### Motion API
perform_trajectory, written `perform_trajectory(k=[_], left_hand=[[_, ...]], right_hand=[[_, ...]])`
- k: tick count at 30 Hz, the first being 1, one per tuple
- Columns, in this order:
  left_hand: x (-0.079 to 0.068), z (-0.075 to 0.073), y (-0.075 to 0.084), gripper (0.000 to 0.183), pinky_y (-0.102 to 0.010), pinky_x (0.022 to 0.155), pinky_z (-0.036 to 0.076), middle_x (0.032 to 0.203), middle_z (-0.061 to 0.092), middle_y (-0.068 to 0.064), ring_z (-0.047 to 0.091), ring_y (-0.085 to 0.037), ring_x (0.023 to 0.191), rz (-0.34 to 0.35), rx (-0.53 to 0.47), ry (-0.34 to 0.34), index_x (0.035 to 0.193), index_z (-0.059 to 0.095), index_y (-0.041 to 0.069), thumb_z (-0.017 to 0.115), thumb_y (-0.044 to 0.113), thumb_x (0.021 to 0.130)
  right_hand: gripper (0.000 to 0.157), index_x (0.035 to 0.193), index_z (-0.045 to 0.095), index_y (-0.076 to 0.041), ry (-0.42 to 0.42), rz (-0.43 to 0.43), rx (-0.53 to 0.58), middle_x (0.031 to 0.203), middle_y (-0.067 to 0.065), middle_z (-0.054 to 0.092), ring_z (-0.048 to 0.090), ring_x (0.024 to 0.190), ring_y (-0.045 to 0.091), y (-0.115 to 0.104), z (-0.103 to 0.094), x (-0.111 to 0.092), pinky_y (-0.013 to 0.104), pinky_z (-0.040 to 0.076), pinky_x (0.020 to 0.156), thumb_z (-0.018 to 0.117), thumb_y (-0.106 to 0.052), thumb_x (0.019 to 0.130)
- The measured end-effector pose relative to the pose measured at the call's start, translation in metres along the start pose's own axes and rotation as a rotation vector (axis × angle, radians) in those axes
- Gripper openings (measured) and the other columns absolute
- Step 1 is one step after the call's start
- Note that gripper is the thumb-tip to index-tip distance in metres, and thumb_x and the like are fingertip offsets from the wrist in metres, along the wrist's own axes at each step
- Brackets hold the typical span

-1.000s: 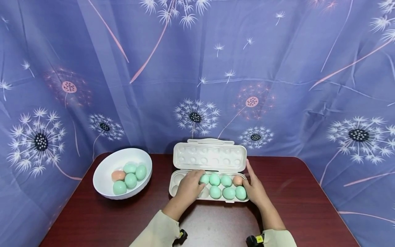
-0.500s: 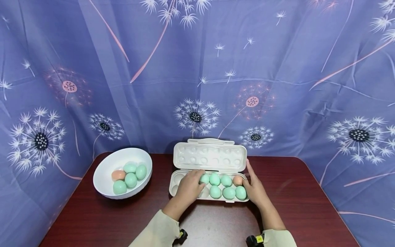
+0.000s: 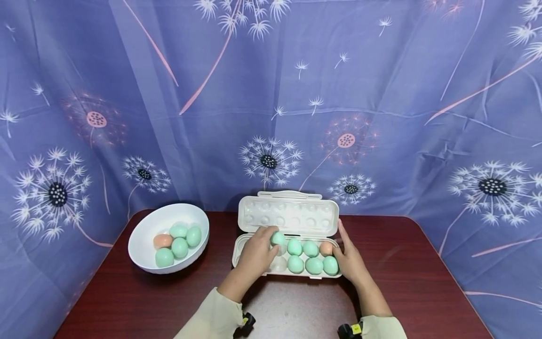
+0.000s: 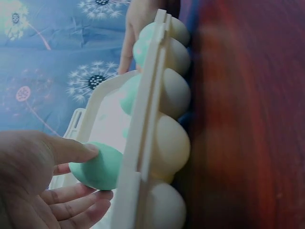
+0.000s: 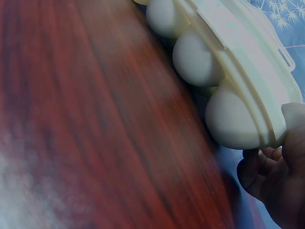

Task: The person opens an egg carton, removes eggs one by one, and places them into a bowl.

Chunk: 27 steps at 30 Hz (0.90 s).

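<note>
My left hand [image 3: 256, 252] pinches a mint-green egg [image 3: 277, 238] between thumb and fingers, above the back row of the egg carton [image 3: 277, 274]. In the left wrist view, the thumb lies across that egg [image 4: 97, 167] and the fingers curl below it. The carton's lid [image 3: 288, 215] stands open behind its base. Several green eggs [image 3: 314, 265] and one orange egg [image 3: 326, 248] sit in the cups to the right. At the carton's right end my right hand [image 3: 352, 261] grips the rim, thumb on top and other fingers curled at its side in the right wrist view.
To the left, a white bowl [image 3: 139, 247] holds several green eggs [image 3: 164, 257] and one orange egg [image 3: 162, 241]. Both stand on a dark red wooden table [image 3: 423, 282], and a blue dandelion-print curtain [image 3: 203, 141] hangs right behind the table's back edge.
My left hand has lifted the green egg slightly out of the back row, up and to the left. The right hand has stayed at the carton's end.
</note>
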<state>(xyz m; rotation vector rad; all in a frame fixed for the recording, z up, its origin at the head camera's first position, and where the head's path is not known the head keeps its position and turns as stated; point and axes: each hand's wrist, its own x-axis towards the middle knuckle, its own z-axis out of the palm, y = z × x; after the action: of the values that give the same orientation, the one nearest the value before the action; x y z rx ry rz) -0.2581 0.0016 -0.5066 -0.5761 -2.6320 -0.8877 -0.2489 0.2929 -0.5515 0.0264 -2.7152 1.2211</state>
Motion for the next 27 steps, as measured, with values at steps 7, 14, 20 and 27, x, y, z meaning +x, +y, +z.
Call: perform_trajectory(k=[7,14,20,27], left_hand=[[0.003,-0.015,0.002,0.044,-0.043,0.084,0.059,0.12,0.067,-0.01,0.071,-0.028,0.1,-0.006,-0.033,0.046,0.125,0.067,0.011,0.081,0.016,0.084],[0.005,-0.034,-0.002,0.044,-0.042,0.086,0.058,0.121,0.066,-0.01,0.071,-0.027,0.104,-0.044,-0.043,0.09,0.127,0.066,0.012,0.081,0.016,0.085],[0.007,-0.051,-0.008,0.044,-0.045,0.084,0.059,0.122,0.065,-0.014,0.071,-0.031,0.102,-0.057,-0.047,0.152,0.126,0.066,0.011,0.081,0.014,0.085],[0.006,-0.071,-0.016,0.044,-0.045,0.08,0.058,0.118,0.064,-0.015,0.069,-0.03,0.1,-0.102,-0.05,0.175,0.128,0.065,0.009,0.079,0.014,0.087]], right_hand=[[0.079,0.164,0.011,-0.029,0.003,0.002,-0.007,0.121,0.019,0.066,0.059,0.09,0.02,0.0,0.0,0.0,0.037,0.047,0.083,0.054,-0.008,0.101],[0.08,0.164,0.011,-0.03,0.007,0.0,-0.013,0.121,0.018,0.066,0.059,0.089,0.02,0.0,0.001,0.001,0.037,0.047,0.083,0.054,-0.007,0.1],[0.081,0.164,0.011,-0.029,0.005,0.0,-0.014,0.121,0.019,0.066,0.06,0.094,0.023,-0.001,0.001,0.001,0.038,0.047,0.084,0.054,-0.007,0.1],[0.08,0.164,0.01,-0.028,-0.003,0.003,-0.016,0.123,0.02,0.064,0.06,0.095,0.024,-0.003,-0.001,-0.001,0.038,0.047,0.082,0.052,-0.005,0.1]])
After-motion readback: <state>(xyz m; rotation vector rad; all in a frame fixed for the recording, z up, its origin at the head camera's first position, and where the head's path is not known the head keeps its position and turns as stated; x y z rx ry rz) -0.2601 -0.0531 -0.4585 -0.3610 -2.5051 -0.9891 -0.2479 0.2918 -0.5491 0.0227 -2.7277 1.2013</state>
